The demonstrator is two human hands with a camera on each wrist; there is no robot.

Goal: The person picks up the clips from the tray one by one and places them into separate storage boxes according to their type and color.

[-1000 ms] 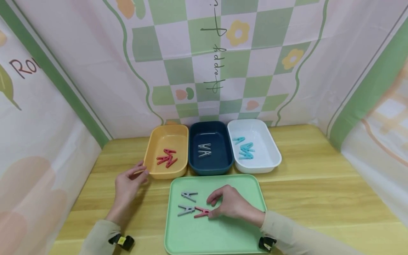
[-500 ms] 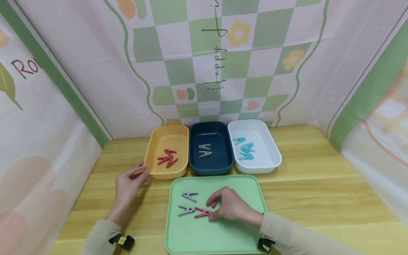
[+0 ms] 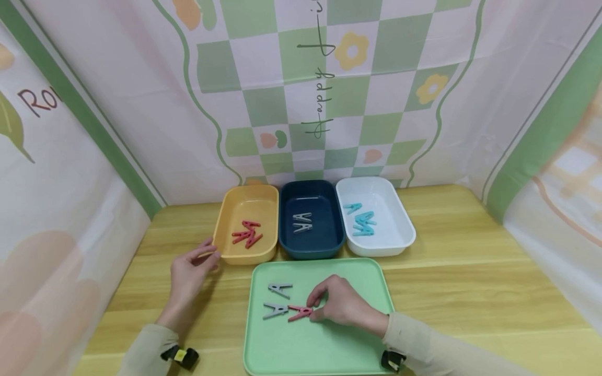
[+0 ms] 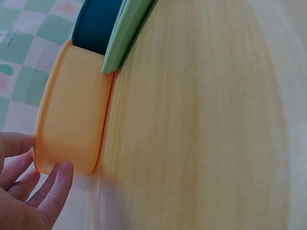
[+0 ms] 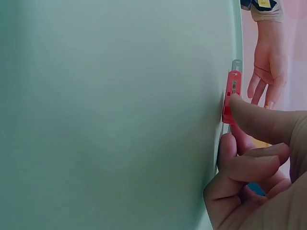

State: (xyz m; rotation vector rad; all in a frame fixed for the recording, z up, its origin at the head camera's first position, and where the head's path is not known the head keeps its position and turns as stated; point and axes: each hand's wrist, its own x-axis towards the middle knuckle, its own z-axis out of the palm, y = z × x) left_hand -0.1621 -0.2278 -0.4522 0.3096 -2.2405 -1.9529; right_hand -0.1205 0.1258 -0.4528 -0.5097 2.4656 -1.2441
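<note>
My right hand is over the green tray, thumb and index finger pinching one end of a red clothespin. In the right wrist view the thumb lies over this red clothespin, which still appears down at the tray. Two grey clothespins lie to its left: one right beside it, the other farther back. My left hand touches the near left corner of the yellow box, its fingers extended; the left wrist view shows fingertips against the box's wall.
The yellow box holds several red clothespins. Beside it, a dark blue box holds two grey clothespins, and a white box holds several light blue ones. A printed cloth hangs behind the wooden table.
The right hand has shifted very slightly to the right, and the red clothespin at its fingertips has moved a little with it. The left hand stays at the yellow box.
</note>
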